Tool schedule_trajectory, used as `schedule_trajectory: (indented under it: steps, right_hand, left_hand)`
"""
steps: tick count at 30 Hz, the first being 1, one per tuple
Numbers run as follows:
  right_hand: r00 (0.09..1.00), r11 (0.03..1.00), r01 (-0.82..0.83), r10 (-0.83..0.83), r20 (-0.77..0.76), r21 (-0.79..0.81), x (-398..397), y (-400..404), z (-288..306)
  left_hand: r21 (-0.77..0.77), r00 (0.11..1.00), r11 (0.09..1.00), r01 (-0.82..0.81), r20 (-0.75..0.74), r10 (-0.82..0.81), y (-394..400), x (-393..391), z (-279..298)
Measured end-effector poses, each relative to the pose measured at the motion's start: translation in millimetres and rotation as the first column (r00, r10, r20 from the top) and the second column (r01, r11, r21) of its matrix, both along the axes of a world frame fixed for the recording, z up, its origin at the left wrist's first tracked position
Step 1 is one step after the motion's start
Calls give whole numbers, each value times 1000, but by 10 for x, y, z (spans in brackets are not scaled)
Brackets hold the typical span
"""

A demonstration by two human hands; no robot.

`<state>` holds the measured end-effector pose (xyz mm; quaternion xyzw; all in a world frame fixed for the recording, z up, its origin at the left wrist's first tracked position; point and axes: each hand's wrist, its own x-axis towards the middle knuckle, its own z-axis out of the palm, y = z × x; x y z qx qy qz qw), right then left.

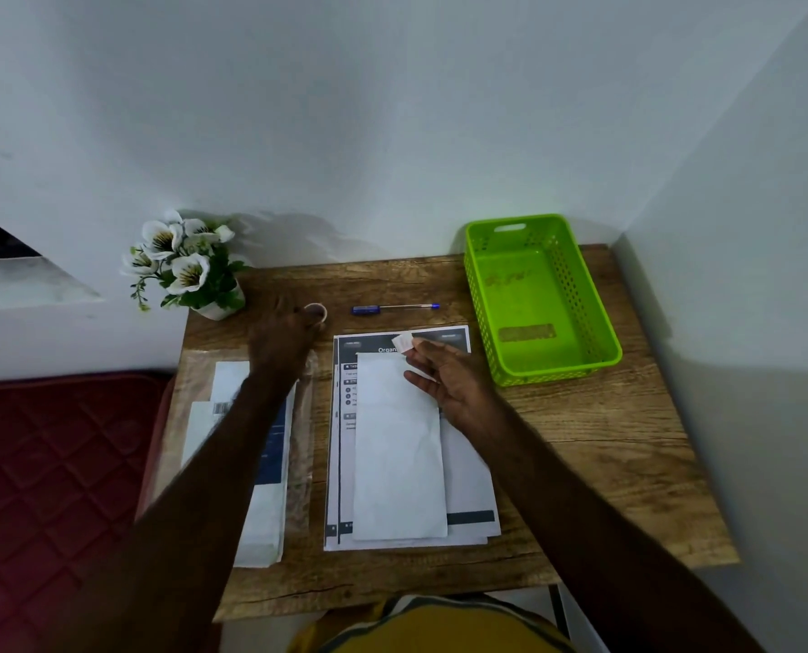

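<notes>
Left hand [282,344] reaches far forward, back up and arm nearly straight, its fingertips on a small roll [319,307] of tape. Motion blur hides whether they grip it. Right hand [444,377] hovers palm-inward with its wrist bent, pinching a scrap [402,342] between thumb and forefinger while the other fingers hang loose and slightly spread.

The scrap is a tiny white piece, roughly square and a little crumpled, held above the top edge of the sheets [468,468]. The roll is a thin pale ring lying flat on the table [604,454], just left of the pen [395,308].

A long white envelope [397,445], smooth with faint creases, lies lengthwise on the printed sheets, which have dark header and footer bands. Under the left forearm lies a packet [265,520] of white paper in clear, shiny wrap. The table is rough-grained brown wood. The pen has a clear barrel with blue ends. At the far right stands a bright green plastic basket [524,299], rectangular with perforated walls. White flowers [183,261] in a small pale pot fill the far left corner.
</notes>
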<state>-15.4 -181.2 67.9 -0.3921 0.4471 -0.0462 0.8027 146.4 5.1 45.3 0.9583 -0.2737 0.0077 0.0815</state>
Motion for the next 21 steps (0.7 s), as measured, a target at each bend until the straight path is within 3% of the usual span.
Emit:
schedule_trajectory:
  steps: [6, 10, 15, 21]
  right_hand:
    - [1000, 1000, 7, -7, -16, 14, -37, 39, -24]
    - [1000, 999, 18, -17, -14, 49, -36, 71, -27]
    - [997, 995, 67, -64, -35, 80, -43, 107, -69]
    - [994, 994, 82, -75, -82, 75, -81, 165, -95]
  left_hand:
    - [-2, 998, 998, 56, -6, -56, 75, -19, -62]
    - [-248, 997, 967, 60, 67, -44, 18, -303, 48]
    - [-366, 960, 887, 280, 120, -253, -244, -945, -58]
    - [-340, 930, 878, 337, 264, -255, -454, -1108, -184]
